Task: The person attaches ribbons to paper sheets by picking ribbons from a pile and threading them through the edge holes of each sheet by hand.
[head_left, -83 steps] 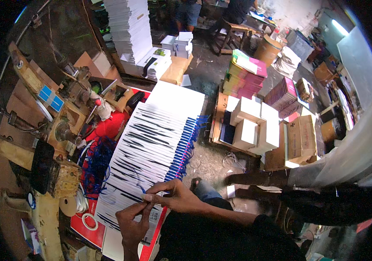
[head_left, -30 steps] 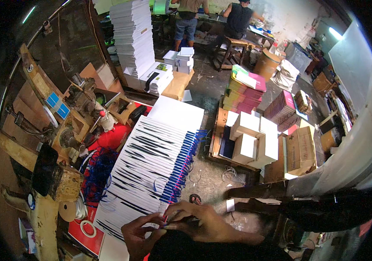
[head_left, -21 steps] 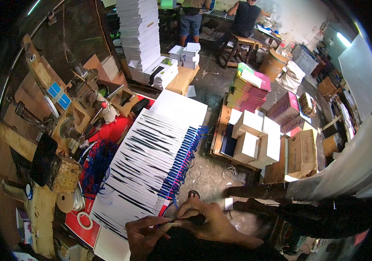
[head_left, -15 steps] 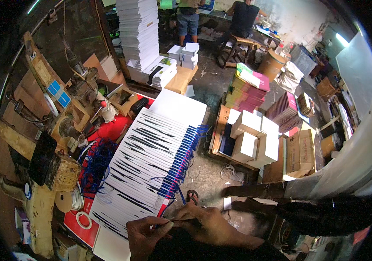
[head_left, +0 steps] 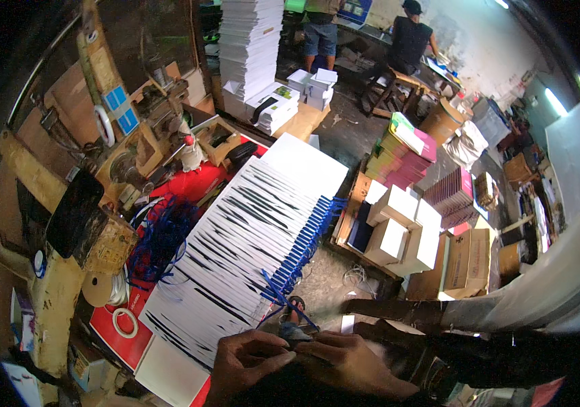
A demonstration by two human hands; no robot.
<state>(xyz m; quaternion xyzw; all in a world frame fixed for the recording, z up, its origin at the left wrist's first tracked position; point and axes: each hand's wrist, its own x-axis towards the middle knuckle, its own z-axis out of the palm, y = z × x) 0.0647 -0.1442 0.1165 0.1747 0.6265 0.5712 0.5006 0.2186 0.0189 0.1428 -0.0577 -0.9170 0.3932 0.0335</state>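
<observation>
Both hands are met at the bottom of the head view, at the near end of the fanned row of white paper bags [head_left: 249,237]. The left hand [head_left: 246,359] is pinched, fingertips closed on something small and dark; the right hand [head_left: 347,363] is curled around the same spot. What sits between them looks like the end of a blue cord [head_left: 288,308], but it is too small to be made out for certain.

The bags lie overlapped like shingles on the red table [head_left: 117,325], each one's blue handle [head_left: 307,234] sticking out along the right edge. A loose tangle of blue cords [head_left: 161,234] is heaped just left of the row, beside tape rolls [head_left: 125,322].

Judgement on the step in hand: a cord is being threaded or knotted on the nearest bag. For a clean result, the cord end should be kept pinched short so it stays stiff, the bag edge held flat, and the overlap of the row left undisturbed. Handle length should be matched to the neighbours
</observation>
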